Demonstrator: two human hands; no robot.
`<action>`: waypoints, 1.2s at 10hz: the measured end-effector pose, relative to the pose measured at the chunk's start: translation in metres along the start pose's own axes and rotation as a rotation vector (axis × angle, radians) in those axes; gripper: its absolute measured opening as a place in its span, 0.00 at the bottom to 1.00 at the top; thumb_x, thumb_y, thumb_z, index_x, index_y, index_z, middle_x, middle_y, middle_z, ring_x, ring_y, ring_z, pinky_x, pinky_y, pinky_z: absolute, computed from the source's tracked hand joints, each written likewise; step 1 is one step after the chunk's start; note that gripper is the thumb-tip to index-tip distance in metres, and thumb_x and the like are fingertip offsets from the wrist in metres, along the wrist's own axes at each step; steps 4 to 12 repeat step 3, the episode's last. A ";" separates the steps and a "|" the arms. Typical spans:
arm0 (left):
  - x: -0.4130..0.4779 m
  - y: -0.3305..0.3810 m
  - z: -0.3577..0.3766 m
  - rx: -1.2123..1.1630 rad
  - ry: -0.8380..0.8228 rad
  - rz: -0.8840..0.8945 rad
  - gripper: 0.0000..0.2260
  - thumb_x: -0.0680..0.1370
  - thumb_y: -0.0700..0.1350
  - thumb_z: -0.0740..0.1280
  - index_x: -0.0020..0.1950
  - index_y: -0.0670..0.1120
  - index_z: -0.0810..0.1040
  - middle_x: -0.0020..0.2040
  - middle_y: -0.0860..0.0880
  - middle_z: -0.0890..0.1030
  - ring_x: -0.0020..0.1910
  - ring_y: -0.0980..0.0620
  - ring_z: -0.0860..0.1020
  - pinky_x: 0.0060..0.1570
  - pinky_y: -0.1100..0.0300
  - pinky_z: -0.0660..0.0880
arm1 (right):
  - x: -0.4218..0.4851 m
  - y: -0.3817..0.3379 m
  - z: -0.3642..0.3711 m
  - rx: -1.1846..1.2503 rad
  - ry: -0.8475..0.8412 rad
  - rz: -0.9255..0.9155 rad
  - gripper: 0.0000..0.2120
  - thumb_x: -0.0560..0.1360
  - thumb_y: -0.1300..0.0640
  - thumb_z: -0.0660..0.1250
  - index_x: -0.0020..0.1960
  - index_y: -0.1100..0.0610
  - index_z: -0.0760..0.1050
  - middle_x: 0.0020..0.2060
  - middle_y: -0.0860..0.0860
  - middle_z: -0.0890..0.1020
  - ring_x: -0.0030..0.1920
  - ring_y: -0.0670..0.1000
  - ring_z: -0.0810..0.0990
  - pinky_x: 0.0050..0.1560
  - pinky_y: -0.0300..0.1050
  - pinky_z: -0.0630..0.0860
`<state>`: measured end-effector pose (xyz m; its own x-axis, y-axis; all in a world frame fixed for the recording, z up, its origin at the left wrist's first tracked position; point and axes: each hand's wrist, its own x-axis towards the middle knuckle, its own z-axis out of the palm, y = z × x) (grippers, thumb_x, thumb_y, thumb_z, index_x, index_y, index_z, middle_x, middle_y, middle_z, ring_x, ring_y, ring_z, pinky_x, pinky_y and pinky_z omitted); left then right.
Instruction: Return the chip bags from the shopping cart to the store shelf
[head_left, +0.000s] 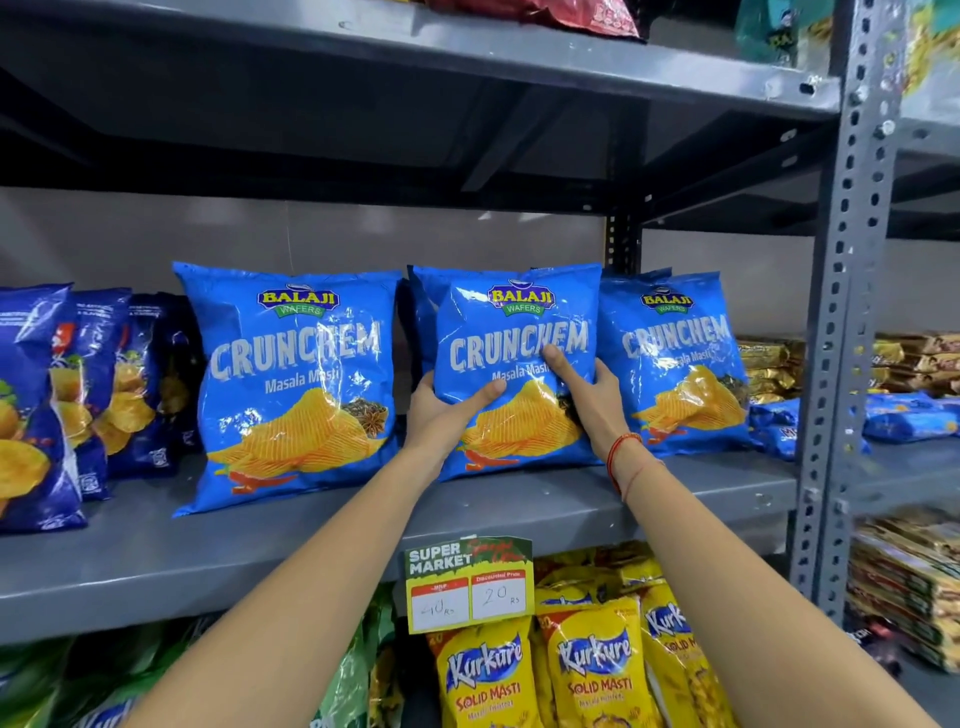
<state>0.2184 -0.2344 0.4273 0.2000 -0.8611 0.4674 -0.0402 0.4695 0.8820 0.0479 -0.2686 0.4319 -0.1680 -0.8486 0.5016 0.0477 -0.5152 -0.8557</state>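
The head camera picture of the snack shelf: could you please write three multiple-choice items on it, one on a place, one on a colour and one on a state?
1. Where does the held chip bag stand?
A. on the grey shelf
B. on the floor
C. in a basket

2. What colour are the bags under the price tag?
A. red
B. yellow
C. white

3. How do the hands hold the bag?
A. one hand only
B. neither touches it
C. left hand and right hand both grip it

Answers: 1 A, its bottom edge meets the shelf board; 2 B, the bags are yellow; 3 C, fingers of both hands wrap its sides.
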 end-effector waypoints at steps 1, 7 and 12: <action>-0.013 0.004 0.003 0.135 0.115 -0.036 0.34 0.64 0.56 0.76 0.65 0.47 0.68 0.60 0.48 0.77 0.56 0.49 0.76 0.54 0.53 0.74 | -0.005 0.000 -0.006 -0.086 0.089 -0.030 0.32 0.67 0.38 0.72 0.63 0.57 0.73 0.59 0.53 0.81 0.55 0.48 0.80 0.56 0.44 0.76; -0.043 0.007 0.009 0.216 0.174 0.103 0.34 0.72 0.51 0.70 0.73 0.47 0.56 0.68 0.47 0.67 0.66 0.48 0.67 0.64 0.50 0.67 | -0.029 -0.013 -0.025 -0.214 0.288 -0.201 0.29 0.71 0.41 0.70 0.65 0.57 0.70 0.53 0.53 0.79 0.50 0.49 0.77 0.46 0.34 0.70; -0.043 0.007 0.009 0.216 0.174 0.103 0.34 0.72 0.51 0.70 0.73 0.47 0.56 0.68 0.47 0.67 0.66 0.48 0.67 0.64 0.50 0.67 | -0.029 -0.013 -0.025 -0.214 0.288 -0.201 0.29 0.71 0.41 0.70 0.65 0.57 0.70 0.53 0.53 0.79 0.50 0.49 0.77 0.46 0.34 0.70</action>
